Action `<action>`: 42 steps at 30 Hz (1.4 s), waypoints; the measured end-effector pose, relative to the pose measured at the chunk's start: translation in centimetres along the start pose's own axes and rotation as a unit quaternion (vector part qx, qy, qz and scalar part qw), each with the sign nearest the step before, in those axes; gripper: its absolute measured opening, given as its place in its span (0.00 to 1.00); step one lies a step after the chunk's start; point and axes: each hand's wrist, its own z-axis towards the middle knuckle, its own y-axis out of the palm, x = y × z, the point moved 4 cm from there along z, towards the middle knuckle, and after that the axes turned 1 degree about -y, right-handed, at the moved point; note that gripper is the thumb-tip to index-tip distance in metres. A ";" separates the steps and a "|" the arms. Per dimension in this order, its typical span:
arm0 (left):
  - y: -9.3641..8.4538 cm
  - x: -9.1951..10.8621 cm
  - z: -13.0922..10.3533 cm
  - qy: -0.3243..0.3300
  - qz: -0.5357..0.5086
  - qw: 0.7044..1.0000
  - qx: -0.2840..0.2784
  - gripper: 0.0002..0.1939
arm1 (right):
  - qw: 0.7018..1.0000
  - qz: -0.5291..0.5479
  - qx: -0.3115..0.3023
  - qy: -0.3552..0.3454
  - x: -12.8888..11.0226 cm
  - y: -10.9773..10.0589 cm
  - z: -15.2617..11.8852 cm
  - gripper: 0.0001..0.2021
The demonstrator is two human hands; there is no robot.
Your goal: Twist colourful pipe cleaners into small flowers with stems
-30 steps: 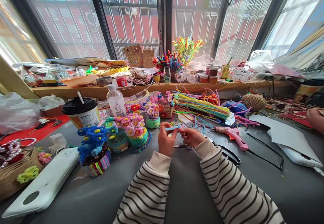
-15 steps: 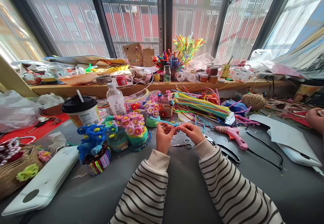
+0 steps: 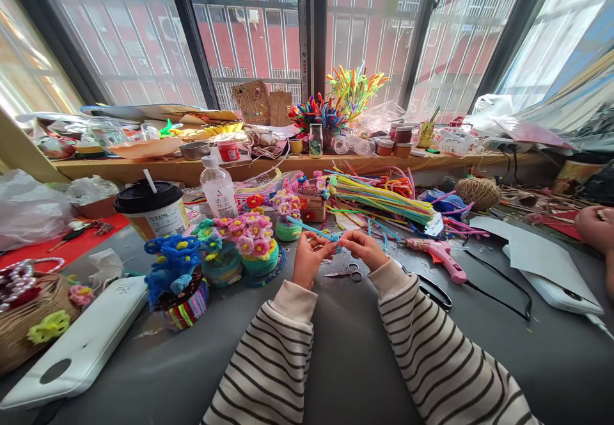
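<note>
Between my hands is a light-blue pipe cleaner [image 3: 307, 226], bent into small loops at its near end while a straight length points up and left. My left hand [image 3: 308, 260] pinches it beside the loops. Closed at the fingertips, my right hand [image 3: 365, 249] grips the looped end from the other side. Just below the hands, small scissors [image 3: 352, 272] lie on the grey table [image 3: 345, 348]. Left of my left hand stand pots of pipe-cleaner flowers, one pink [image 3: 249, 236] and one blue [image 3: 175, 262].
A pink glue gun [image 3: 446, 262] with a black cord and a black-handled tool [image 3: 435, 293] lie right. Behind is a bundle of pipe cleaners [image 3: 384, 196]. A lidded cup [image 3: 152, 210], a bottle [image 3: 218, 188] and a white device [image 3: 81, 342] are left. Another person's hand [image 3: 595, 230] shows far right.
The blue pipe cleaner's near end shows more looping, and its straight part now slants more steeply. My hands have shifted only slightly.
</note>
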 end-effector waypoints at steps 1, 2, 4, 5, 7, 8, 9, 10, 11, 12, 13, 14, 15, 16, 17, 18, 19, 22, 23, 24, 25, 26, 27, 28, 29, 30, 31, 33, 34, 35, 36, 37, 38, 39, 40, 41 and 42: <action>0.0 0.0 0.0 -0.005 0.000 1.000 -0.004 0.22 | 1.000 0.011 -0.010 0.008 0.0 0.1 0.0 0.12; 0.0 -0.1 0.1 -0.011 -0.002 1.000 -0.005 0.22 | 1.000 0.021 -0.017 0.014 0.0 0.1 0.0 0.12; -0.1 -0.2 0.1 -0.020 -0.010 1.000 -0.004 0.23 | 0.999 0.039 -0.023 0.021 -0.1 0.2 -0.1 0.12; -0.2 -0.3 0.2 -0.025 -0.015 1.000 0.000 0.23 | 0.998 0.050 -0.022 0.026 -0.1 0.3 -0.1 0.12; -0.4 -0.5 0.2 -0.033 -0.026 0.999 0.015 0.23 | 0.996 0.077 -0.016 0.044 0.0 0.5 -0.3 0.11; -0.4 -0.5 0.2 -0.035 -0.031 0.999 0.024 0.23 | 0.994 0.093 -0.013 0.056 0.1 0.6 -0.4 0.11; -0.5 -0.5 0.2 -0.035 -0.036 0.998 0.033 0.24 | 0.992 0.108 -0.009 0.069 0.1 0.6 -0.4 0.11; -0.6 -0.5 0.2 -0.034 -0.041 0.998 0.042 0.24 | 0.989 0.123 -0.004 0.083 0.2 0.6 -0.5 0.12; -0.6 -0.5 0.2 -0.031 -0.047 0.997 0.047 0.24 | 0.986 0.138 0.001 0.098 0.4 0.5 -0.5 0.13; -0.6 -0.4 0.1 -0.029 -0.051 0.997 0.051 0.23 | 0.982 0.154 0.006 0.113 0.5 0.5 -0.5 0.14; -0.6 -0.4 0.1 -0.028 -0.055 0.997 0.052 0.23 | 0.977 0.170 0.012 0.125 0.6 0.4 -0.5 0.14; -0.6 -0.3 0.0 -0.029 -0.055 0.997 0.050 0.23 | 0.973 0.186 0.018 0.135 0.7 0.3 -0.5 0.15; -0.5 -0.3 0.0 -0.031 -0.055 0.997 0.046 0.23 | 0.970 0.200 0.025 0.138 0.8 0.2 -0.5 0.15; -0.5 -0.3 0.0 -0.032 -0.054 0.997 0.042 0.23 | 0.968 0.212 0.030 0.134 0.9 0.2 -0.5 0.15; -0.4 -0.3 -0.1 -0.033 -0.053 0.997 0.037 0.23 | 0.967 0.219 0.035 0.123 0.9 0.2 -0.5 0.15; -0.3 -0.3 -0.1 -0.035 -0.055 0.997 0.034 0.22 | 0.968 0.223 0.041 0.110 1.0 0.2 -0.4 0.14; -0.3 -0.3 -0.1 -0.036 -0.060 0.997 0.033 0.22 | 0.969 0.222 0.048 0.098 1.0 0.2 -0.4 0.13; -0.1 -0.4 -0.1 -0.044 -0.089 0.995 0.031 0.23 | 0.974 0.203 0.074 0.071 1.1 0.3 -0.5 0.13; -0.1 -0.5 -0.1 -0.048 -0.097 0.994 0.032 0.23 | 0.975 0.194 0.081 0.067 1.1 0.3 -0.5 0.13; 0.0 -0.5 -0.1 -0.050 -0.102 0.993 0.032 0.24 | 0.977 0.185 0.083 0.066 1.1 0.3 -0.5 0.13; 0.0 -0.5 -0.1 -0.051 -0.102 0.993 0.032 0.24 | 0.979 0.174 0.080 0.067 1.1 0.3 -0.6 0.14; -0.1 -0.5 -0.1 -0.051 -0.099 0.993 0.034 0.25 | 0.982 0.160 0.075 0.068 1.0 0.4 -0.6 0.14; -0.1 -0.5 -0.1 -0.050 -0.091 0.994 0.037 0.25 | 0.986 0.140 0.069 0.066 0.9 0.3 -0.6 0.14; -0.2 -0.5 -0.1 -0.047 -0.079 0.995 0.037 0.25 | 0.990 0.113 0.064 0.058 0.8 0.3 -0.6 0.15; -0.2 -0.5 -0.1 -0.044 -0.064 0.996 0.034 0.25 | 0.994 0.080 0.063 0.043 0.5 0.2 -0.6 0.15; -0.3 -0.5 -0.1 -0.043 -0.046 0.998 0.028 0.25 | 0.997 0.043 0.063 0.023 0.3 0.1 -0.6 0.14; -0.3 -0.6 0.0 -0.044 -0.027 0.998 0.020 0.25 | 0.998 0.006 0.065 0.001 0.0 0.0 -0.6 0.14; -0.3 -0.7 0.0 -0.045 0.004 0.999 0.004 0.24 | 0.995 -0.061 0.066 -0.035 -0.4 0.0 -0.7 0.13; -0.2 -0.8 0.1 -0.046 0.012 0.999 0.000 0.24 | 0.993 -0.085 0.070 -0.050 -0.6 0.0 -0.8 0.12; -0.2 -0.8 0.1 -0.047 0.015 0.999 -0.003 0.23 | 0.990 -0.104 0.075 -0.061 -0.8 0.1 -0.9 0.11; -0.1 -0.9 0.1 -0.049 0.015 0.999 -0.004 0.22 | 0.987 -0.117 0.084 -0.071 -0.9 0.1 -1.0 0.11; 0.0 -0.9 0.0 -0.053 0.012 0.998 -0.007 0.21 | 0.985 -0.124 0.095 -0.078 -1.0 0.1 -1.1 0.10; 0.1 -1.0 0.0 -0.059 0.010 0.998 -0.013 0.20 | 0.983 -0.126 0.105 -0.081 -1.0 0.1 -1.1 0.10; 0.3 -1.0 -0.1 -0.063 0.008 0.998 -0.022 0.19 | 0.982 -0.125 0.112 -0.081 -1.0 0.1 -1.2 0.10; 0.5 -1.0 -0.1 -0.065 0.005 0.997 -0.029 0.17 | 0.982 -0.124 0.115 -0.080 -1.0 0.1 -1.2 0.11; 0.6 -1.0 -0.2 -0.063 0.002 0.997 -0.033 0.16 | 0.983 -0.123 0.113 -0.078 -0.9 0.2 -1.2 0.11; 0.7 -0.9 -0.3 -0.060 -0.002 0.998 -0.034 0.14 | 0.983 -0.122 0.109 -0.078 -0.9 0.3 -1.2 0.11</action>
